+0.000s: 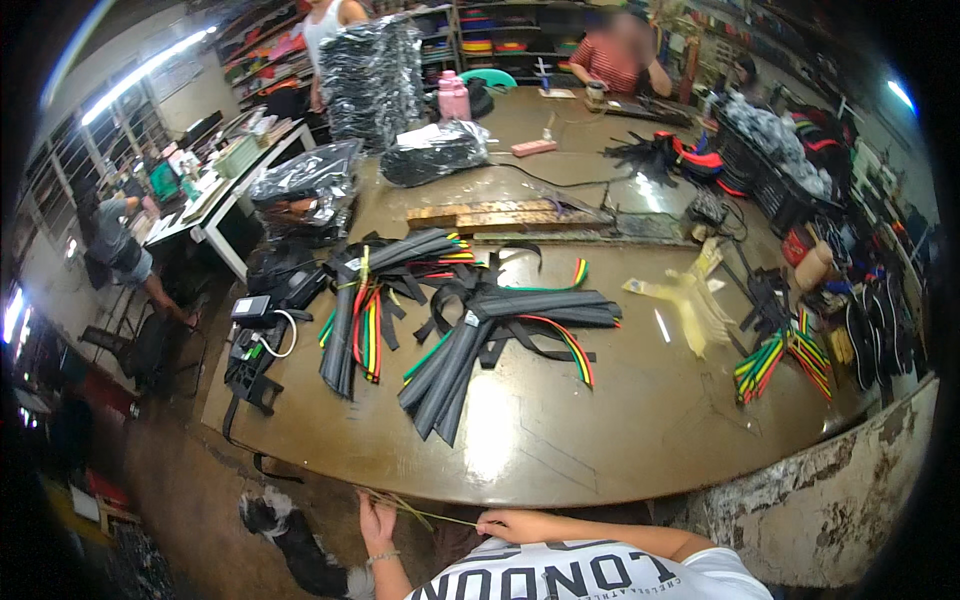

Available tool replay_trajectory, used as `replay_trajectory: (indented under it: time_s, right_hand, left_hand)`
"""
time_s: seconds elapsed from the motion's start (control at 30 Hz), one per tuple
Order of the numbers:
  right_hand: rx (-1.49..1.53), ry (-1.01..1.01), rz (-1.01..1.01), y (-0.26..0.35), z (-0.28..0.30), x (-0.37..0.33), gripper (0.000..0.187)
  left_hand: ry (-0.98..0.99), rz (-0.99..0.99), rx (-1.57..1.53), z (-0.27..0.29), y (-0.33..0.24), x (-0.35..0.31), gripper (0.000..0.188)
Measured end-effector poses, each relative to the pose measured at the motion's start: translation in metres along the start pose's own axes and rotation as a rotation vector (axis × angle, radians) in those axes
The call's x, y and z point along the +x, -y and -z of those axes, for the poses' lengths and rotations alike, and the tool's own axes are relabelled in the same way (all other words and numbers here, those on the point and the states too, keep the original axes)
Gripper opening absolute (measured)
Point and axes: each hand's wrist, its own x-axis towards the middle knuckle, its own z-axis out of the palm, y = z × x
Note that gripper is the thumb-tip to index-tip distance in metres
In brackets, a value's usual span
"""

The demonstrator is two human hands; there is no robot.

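My left hand (377, 522) is closed on several thin yellow-green strands (405, 506) just below the table's near edge. To its right, my right hand (512, 525) pinches the end of one strand, which runs between both hands. On the table ahead lies a bundle of black ribbed strips (440, 385) with red, yellow and green bands fanning from its ends. Left of it rests a second bundle of black strips (343, 325), with a similar yellow-green strand around its middle. Neither hand touches the bundles.
A brown glossy table (600, 445) spans the view. Wooden bars (510, 213), pale yellow pieces (695, 300) and colored straps (785, 365) lie on it. Plastic-wrapped stacks (370, 85) stand at back left. A black-and-white animal (295, 540) is on the floor. Other people are beyond the table.
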Motion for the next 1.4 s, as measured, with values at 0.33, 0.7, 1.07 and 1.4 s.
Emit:
replay_trajectory:
  time_s: [0.33, 0.7, 1.07, 1.4]
  right_hand:
    - [0.016, 0.071, 0.082, 0.009, -0.003, 0.012, 0.039]
    - [0.218, 0.018, 0.032, -0.006, -0.016, 0.018, 0.039]
    - [-0.198, -0.638, 0.474, -0.007, -0.051, 0.108, 0.033]
    - [-0.171, -0.424, 0.361, -0.005, -0.063, 0.127, 0.037]
  left_hand:
    - [-0.162, 0.039, -0.033, -0.020, -0.017, -0.003, 0.046]
    - [-0.179, 0.220, 0.327, -0.039, -0.053, -0.029, 0.038]
    - [-0.277, -0.045, 1.336, -0.167, -0.193, 0.007, 0.037]
    - [-0.307, -0.018, 0.220, -0.086, -0.207, 0.034, 0.016]
